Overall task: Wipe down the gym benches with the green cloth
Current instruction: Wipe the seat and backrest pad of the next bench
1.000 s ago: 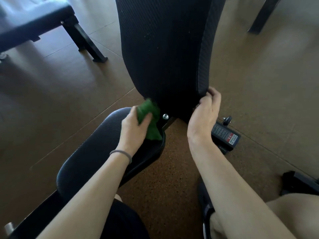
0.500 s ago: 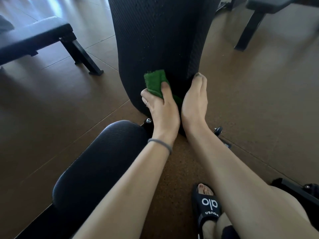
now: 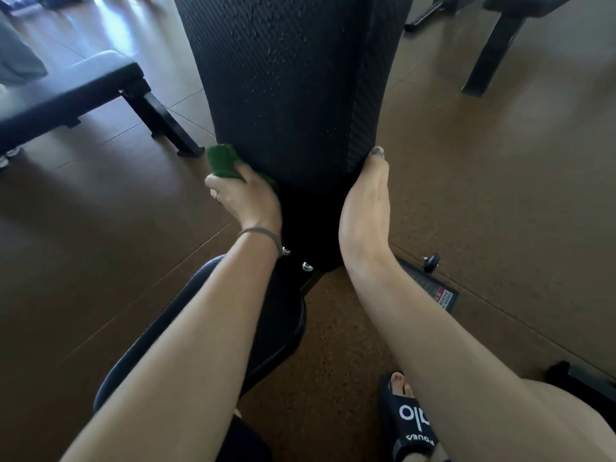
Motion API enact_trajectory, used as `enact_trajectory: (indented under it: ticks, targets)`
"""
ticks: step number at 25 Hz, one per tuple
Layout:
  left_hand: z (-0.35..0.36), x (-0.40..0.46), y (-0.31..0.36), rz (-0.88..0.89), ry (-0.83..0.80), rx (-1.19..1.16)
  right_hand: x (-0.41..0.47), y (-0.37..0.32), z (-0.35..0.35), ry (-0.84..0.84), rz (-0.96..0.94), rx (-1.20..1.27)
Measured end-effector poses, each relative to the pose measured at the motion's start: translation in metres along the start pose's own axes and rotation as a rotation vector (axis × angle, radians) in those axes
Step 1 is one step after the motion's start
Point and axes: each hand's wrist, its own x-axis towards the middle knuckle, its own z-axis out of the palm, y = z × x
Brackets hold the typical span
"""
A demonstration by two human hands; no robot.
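Floor (image 3: 500,201): brown tiled surface, filling the view from 9 to 3 o'clock.

Backrest pad (image 3: 286,88): raised black textured pad of the near gym bench, upright at 12 o'clock; pale flecks, perhaps droplets, scattered on its face.

Seat pad (image 3: 280,331): black, at 6 to 7 o'clock, largely hidden under the left forearm.

Second bench (image 3: 66,95): flat, at 10 o'clock, well apart. A third bench (image 3: 493,38) stands at 1 o'clock, only its leg and pad edge in view.

Right hand (image 3: 365,208): fingers straight, laid flat along the lower right edge of the backrest pad, steadying it; grasping nothing.

Left hand (image 3: 245,198): fingers curled round the green cloth, pressing it to the lower left edge of the backrest pad.

Green cloth (image 3: 221,160): bunched, at 10 o'clock of the hand, touching the pad's left side.

Step in hand, judged: wiping the lower left edge of the backrest. The flecked face above looks unwiped, so the next move likely calls for carrying the cloth upward and across, right hand bracing.
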Motion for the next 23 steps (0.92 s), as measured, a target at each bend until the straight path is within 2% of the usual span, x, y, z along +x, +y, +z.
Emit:
enact_trajectory:
  ticks: [5,7,9,11,13,14,18,20,22,23]
  targets:
    - [-0.021,-0.08,-0.012,0.487,-0.254,-0.013,0.002,0.002,0.006,0.048,-0.003,0.017]
    - [-0.019,-0.061,-0.009,0.6,-0.214,0.042,0.003,0.003,0.009,0.064,0.0,0.039]
    - [-0.009,-0.016,0.0,0.547,-0.085,0.043,0.002,0.002,0.009,0.086,0.007,0.021]
    - [0.002,0.037,0.014,0.289,0.049,0.051,0.0,0.001,0.008,0.089,0.015,-0.006]
    - [0.005,0.059,0.023,0.046,0.093,0.054,-0.001,-0.001,0.007,0.078,0.015,-0.013]
    - [0.004,0.053,0.022,0.055,0.078,0.026,-0.002,-0.002,0.007,0.076,0.011,-0.022]
    - [-0.01,-0.054,-0.002,0.444,-0.13,-0.038,-0.002,-0.002,0.007,0.109,-0.004,-0.033]
    - [-0.015,-0.07,-0.003,0.577,-0.138,-0.017,-0.002,-0.001,0.007,0.115,-0.005,-0.017]
    - [-0.007,-0.025,0.001,0.532,-0.025,0.035,-0.002,-0.001,0.007,0.106,0.001,-0.015]
    - [-0.003,0.009,0.006,0.38,0.024,0.054,-0.002,-0.001,0.008,0.1,0.006,-0.02]
